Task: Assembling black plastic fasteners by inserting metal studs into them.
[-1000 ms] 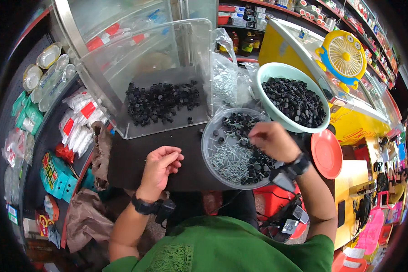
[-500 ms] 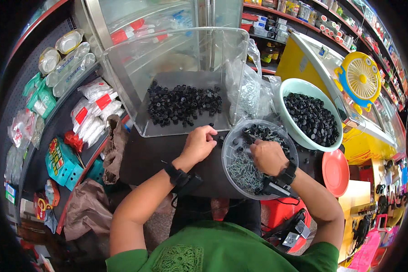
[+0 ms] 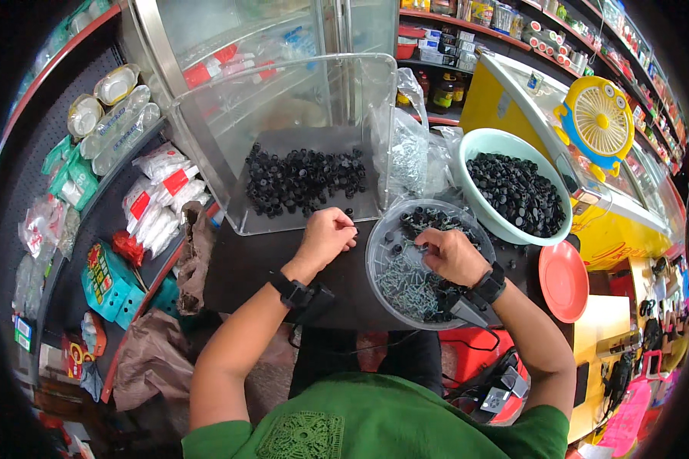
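Left hand (image 3: 321, 243) nearer clear bin (image 3: 302, 136), right hand (image 3: 455, 258) over bowl (image 3: 373, 264), each grip's closure unclear.

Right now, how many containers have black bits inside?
3: the big clear box at left, the round clear tub under the right hand, and the pale green basin at right.
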Tool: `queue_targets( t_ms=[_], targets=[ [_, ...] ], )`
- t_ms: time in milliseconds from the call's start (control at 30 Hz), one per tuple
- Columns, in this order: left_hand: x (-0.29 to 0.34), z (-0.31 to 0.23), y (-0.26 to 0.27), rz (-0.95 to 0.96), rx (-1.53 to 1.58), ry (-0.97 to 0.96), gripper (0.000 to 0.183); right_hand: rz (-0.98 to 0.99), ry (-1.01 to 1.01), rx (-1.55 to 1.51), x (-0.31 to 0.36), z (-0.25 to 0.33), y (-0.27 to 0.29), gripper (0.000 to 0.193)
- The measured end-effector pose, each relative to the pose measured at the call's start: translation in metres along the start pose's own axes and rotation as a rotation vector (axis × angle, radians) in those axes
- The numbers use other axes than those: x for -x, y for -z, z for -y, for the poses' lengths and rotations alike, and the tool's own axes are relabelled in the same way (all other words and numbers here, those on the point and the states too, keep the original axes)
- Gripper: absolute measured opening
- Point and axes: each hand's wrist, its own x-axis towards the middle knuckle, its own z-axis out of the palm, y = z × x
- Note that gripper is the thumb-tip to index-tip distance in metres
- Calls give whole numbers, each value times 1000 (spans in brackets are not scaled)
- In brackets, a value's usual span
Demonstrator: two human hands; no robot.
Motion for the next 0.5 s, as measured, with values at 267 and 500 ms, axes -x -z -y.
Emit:
queue_targets(
  t_ms=[267, 500],
  targets=[
    [36, -20, 5, 140, 555, 70, 19, 6, -112, -330, 18, 11, 10, 16],
    [83, -46, -38, 311, 401, -138, 17, -290, 63, -607, 44, 63, 5, 4]
  ],
)
